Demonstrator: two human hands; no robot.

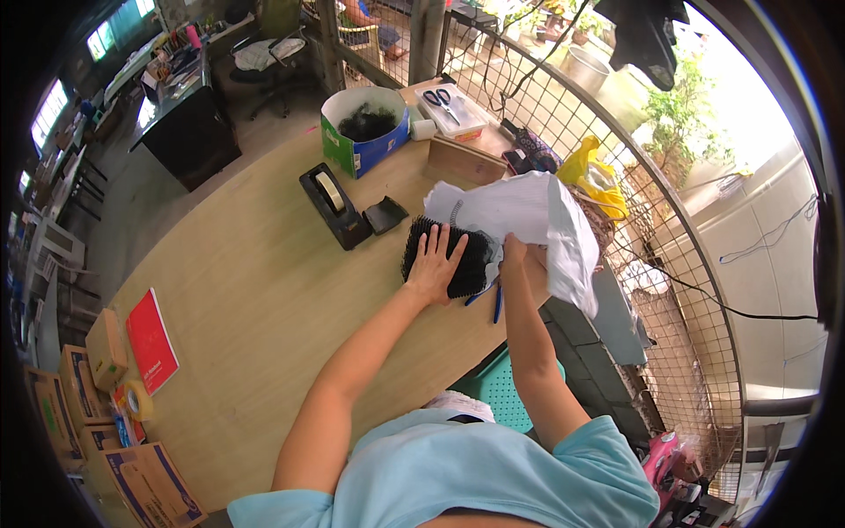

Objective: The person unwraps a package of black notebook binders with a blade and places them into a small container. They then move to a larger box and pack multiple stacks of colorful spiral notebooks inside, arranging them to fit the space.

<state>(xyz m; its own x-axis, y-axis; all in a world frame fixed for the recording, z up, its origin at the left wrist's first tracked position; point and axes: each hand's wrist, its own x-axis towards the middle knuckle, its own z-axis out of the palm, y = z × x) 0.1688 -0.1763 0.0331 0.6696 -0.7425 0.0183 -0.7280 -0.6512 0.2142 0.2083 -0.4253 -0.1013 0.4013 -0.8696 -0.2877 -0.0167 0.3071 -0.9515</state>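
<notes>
head view: the left hand (433, 264) lies flat with fingers spread on a black bristly mat (447, 255), pinning it to the wooden tabletop (264, 290) near its far edge, seemingly so it stays put. the right hand (513, 253), grip closed on the edge of a white plastic bag (528, 216), holds the bag's mouth just beside the mat; a blue pen (497, 304) lies below.

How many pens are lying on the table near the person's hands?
2, both blue. One pen lies at the table edge below the right hand; a second pen pokes out beside it, under the black bristly mat. More may be hidden.
</notes>
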